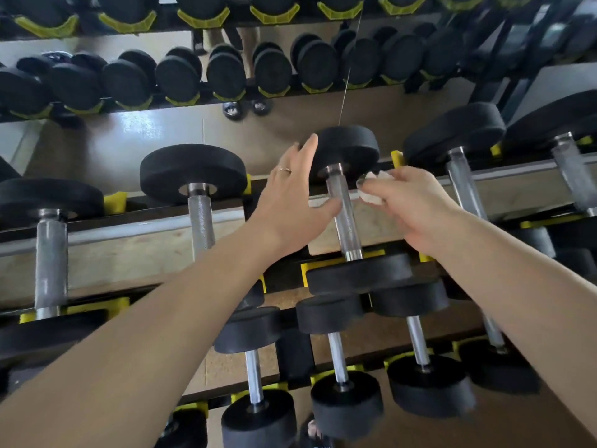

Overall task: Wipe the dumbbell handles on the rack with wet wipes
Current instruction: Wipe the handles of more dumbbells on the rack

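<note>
A black dumbbell with a knurled steel handle (343, 215) lies across the rack's upper tier at centre. My left hand (292, 195) is spread open just left of that handle, fingertips by the far black weight head (352, 147) and thumb reaching toward the bar. My right hand (410, 202) holds a crumpled white wet wipe (371, 197) in its fingers, right beside the handle's upper part. Whether the wipe touches the steel is not clear.
More dumbbells (200, 218) lie either side on the same tier in yellow cradles (116, 202). Smaller dumbbells (339, 360) fill the lower tier below my arms. A mirror (226, 130) behind the rack reflects further rows of weights.
</note>
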A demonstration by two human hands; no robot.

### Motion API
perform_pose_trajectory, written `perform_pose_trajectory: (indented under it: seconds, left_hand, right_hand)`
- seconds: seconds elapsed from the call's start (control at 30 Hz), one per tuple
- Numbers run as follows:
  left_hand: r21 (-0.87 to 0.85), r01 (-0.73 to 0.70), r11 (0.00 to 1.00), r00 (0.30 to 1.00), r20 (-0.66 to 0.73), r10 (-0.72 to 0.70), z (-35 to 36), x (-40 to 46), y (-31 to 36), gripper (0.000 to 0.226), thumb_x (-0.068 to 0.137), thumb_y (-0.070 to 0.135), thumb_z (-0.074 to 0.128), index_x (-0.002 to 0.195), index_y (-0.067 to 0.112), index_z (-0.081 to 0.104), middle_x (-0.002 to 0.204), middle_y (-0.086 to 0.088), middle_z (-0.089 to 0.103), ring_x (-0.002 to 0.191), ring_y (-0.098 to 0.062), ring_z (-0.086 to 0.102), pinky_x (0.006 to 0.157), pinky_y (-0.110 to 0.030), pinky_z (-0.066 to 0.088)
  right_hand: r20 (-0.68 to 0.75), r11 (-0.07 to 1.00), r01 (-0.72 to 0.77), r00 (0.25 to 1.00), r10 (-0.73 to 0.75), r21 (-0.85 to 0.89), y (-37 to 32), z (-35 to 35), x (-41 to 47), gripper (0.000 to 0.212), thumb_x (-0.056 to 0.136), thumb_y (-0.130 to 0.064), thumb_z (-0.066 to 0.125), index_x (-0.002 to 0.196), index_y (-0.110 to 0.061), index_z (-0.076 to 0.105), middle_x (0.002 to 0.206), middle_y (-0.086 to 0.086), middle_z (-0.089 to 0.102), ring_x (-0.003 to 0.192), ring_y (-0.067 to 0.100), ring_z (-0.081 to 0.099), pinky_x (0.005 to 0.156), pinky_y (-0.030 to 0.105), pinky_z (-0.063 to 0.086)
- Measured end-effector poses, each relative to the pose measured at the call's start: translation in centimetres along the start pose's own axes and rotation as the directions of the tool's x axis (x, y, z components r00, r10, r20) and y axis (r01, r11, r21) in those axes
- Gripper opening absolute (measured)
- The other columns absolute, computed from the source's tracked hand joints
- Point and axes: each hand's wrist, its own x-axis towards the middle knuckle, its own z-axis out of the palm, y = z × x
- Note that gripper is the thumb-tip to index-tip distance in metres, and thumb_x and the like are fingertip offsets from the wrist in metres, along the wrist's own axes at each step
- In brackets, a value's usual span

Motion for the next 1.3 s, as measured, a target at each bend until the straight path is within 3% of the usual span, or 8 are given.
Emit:
perform_pose_trajectory:
  seconds: [0.1, 0.17, 0.33, 0.5, 0.67, 0.9, 1.1, 1.3]
  left_hand:
    - [-0.027, 0.066, 0.997, 0.998, -0.021, -0.066, 1.3, 0.5, 0.2, 0.085, 0.100, 0.043, 0.056, 0.161, 0.032, -0.001, 0.170, 0.001, -0.002, 0.156, -0.023, 0.005, 0.125, -0.044, 0.017]
    - [-0.037, 0.081, 0.996, 0.993, -0.081, -0.083, 1.5, 1.5, -0.1, 0.076, 0.102, 0.050, 0.045, 0.161, 0.034, 0.001, 0.171, -0.001, 0.000, 0.156, -0.025, 0.007, 0.125, -0.049, 0.016]
    - [-0.041, 0.061, 0.997, 0.987, -0.144, -0.067, 1.4, 5.5, -0.2, 0.053, 0.107, 0.051, 0.030, 0.157, 0.039, 0.023, 0.164, -0.003, 0.027, 0.150, -0.023, 0.026, 0.122, -0.044, 0.023]
    - [-0.189, 0.064, 0.980, 0.948, -0.294, -0.119, 3.2, 6.5, 0.2, 0.030, 0.109, 0.037, 0.035, 0.131, 0.022, 0.050, 0.119, -0.003, 0.048, 0.120, -0.023, 0.041, 0.109, -0.044, 0.034]
    - [-0.261, 0.060, 0.964, 0.942, -0.305, -0.141, 3.6, 6.5, 0.1, 0.021, 0.108, 0.039, 0.036, 0.121, 0.028, 0.049, 0.122, -0.002, 0.046, 0.121, -0.022, 0.038, 0.100, -0.034, 0.035]
    - [-0.333, 0.011, 0.943, 0.919, -0.369, -0.141, 4.2, 6.5, 0.2, 0.009, 0.108, 0.037, 0.039, 0.111, 0.036, 0.048, 0.113, 0.008, 0.047, 0.118, -0.020, 0.040, 0.098, -0.029, 0.036]
    - [-0.339, -0.005, 0.941, 0.917, -0.377, -0.131, 4.2, 6.6, 0.1, 0.009, 0.106, 0.038, 0.040, 0.111, 0.039, 0.048, 0.114, 0.007, 0.047, 0.117, -0.022, 0.041, 0.096, -0.029, 0.039]
    - [-0.391, -0.008, 0.920, 0.925, -0.352, -0.142, 4.0, 6.5, -0.1, 0.010, 0.106, 0.039, 0.042, 0.109, 0.046, 0.048, 0.115, 0.010, 0.046, 0.120, -0.020, 0.040, 0.097, -0.025, 0.036]
  right_hand:
    - [-0.007, 0.999, 0.041, 0.999, -0.041, 0.000, 0.9, -0.3, 0.6, 0.045, 0.083, -0.025, 0.077, 0.125, -0.017, 0.065, 0.113, -0.002, 0.068, 0.109, 0.018, 0.062, 0.098, 0.039, 0.050]
    - [-0.033, 0.985, 0.148, 0.988, -0.151, -0.085, 1.2, -0.2, 0.9, 0.024, 0.089, -0.023, 0.073, 0.112, -0.020, 0.071, 0.103, -0.003, 0.070, 0.101, 0.014, 0.063, 0.082, 0.027, 0.049]
    - [-0.084, 0.893, 0.394, 0.904, -0.419, -0.217, 1.5, 0.3, 2.0, 0.017, 0.087, -0.023, 0.076, 0.100, -0.023, 0.064, 0.084, -0.009, 0.067, 0.073, 0.001, 0.062, 0.058, 0.006, 0.045]
    - [0.015, 0.840, 0.511, 0.856, -0.517, -0.182, 2.5, 1.0, 3.7, 0.008, 0.091, -0.014, 0.070, 0.092, -0.021, 0.066, 0.086, -0.006, 0.069, 0.079, 0.011, 0.068, 0.073, 0.031, 0.061]
    - [0.180, 0.584, 0.755, 0.646, -0.742, -0.299, 3.3, 0.3, 5.7, 0.013, 0.090, -0.009, 0.070, 0.102, -0.014, 0.075, 0.099, -0.003, 0.069, 0.088, 0.005, 0.064, 0.081, 0.014, 0.052]
    - [0.581, 0.410, 0.868, 0.493, -0.648, -0.279, 5.0, -2.4, 4.1, 0.016, 0.088, -0.018, 0.068, 0.102, -0.015, 0.075, 0.102, -0.006, 0.068, 0.089, 0.002, 0.064, 0.082, 0.018, 0.054]
    - [0.453, 0.435, 0.862, 0.507, -0.734, -0.260, 1.9, -1.3, 7.8, 0.007, 0.088, -0.010, 0.072, 0.093, -0.014, 0.074, 0.093, -0.007, 0.065, 0.083, 0.002, 0.062, 0.079, 0.020, 0.052]
    - [0.729, 0.338, 0.916, 0.383, -0.567, -0.218, 4.5, -3.8, 4.7, 0.017, 0.090, -0.024, 0.063, 0.102, -0.016, 0.072, 0.098, -0.008, 0.066, 0.087, 0.002, 0.064, 0.080, 0.024, 0.055]
